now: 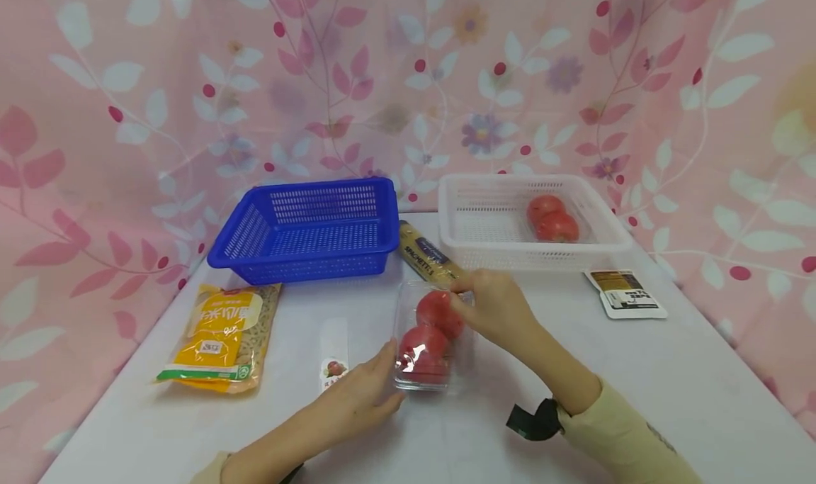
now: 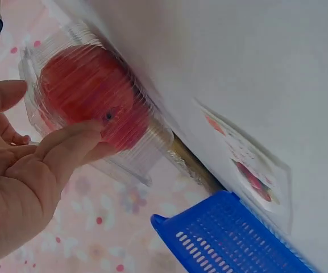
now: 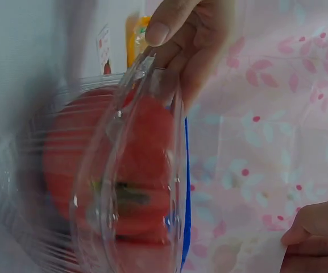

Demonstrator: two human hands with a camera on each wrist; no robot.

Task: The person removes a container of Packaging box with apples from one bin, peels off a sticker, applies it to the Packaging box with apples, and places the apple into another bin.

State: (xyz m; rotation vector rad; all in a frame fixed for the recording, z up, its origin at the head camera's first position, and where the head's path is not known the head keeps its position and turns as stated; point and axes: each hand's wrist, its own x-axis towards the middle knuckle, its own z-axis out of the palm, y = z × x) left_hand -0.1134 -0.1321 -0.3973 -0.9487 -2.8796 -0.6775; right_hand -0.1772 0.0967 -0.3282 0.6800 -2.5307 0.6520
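**Head view: two hands on a clear box of tomatoes**

The head view shows a clear plastic clamshell box (image 1: 428, 342) with red tomatoes (image 1: 438, 312) inside, standing on the white table (image 1: 637, 399) in front of the gap between the two baskets. The left hand (image 1: 357, 399) rests against the box's near left corner with its fingers fairly straight, steadying it and not curled round it. The right hand (image 1: 497, 303) pinches the far right edge of the box, at the lid.

Readable writing is scarce. The long yellow packet (image 1: 426, 254) lying between the blue plastic basket (image 1: 306, 230) and the white plastic basket (image 1: 593, 246) bears the word "SPAGHETTI". The yellow pouch of pasta (image 1: 219, 336) at the left carries Chinese characters too small to read. A small paper label with a tomato picture (image 1: 334, 353) lies just left of the box, and a white and brown sachet (image 1: 626, 294) lies at the right; its print is illegible. Two more tomatoes (image 1: 552, 218) sit in the white basket.

The left wrist view adds the ribbed wall of the box (image 2: 146, 153), the left fingertips (image 2: 81, 136) pressed flat on it, and the tomato label's (image 2: 249, 170) print, blurred. The right wrist view alone shows the lid (image 3: 135, 170) standing partly open, held at its rim between thumb (image 3: 164, 25) and fingers, with a tomato's green stem scar (image 3: 124, 193) behind it.
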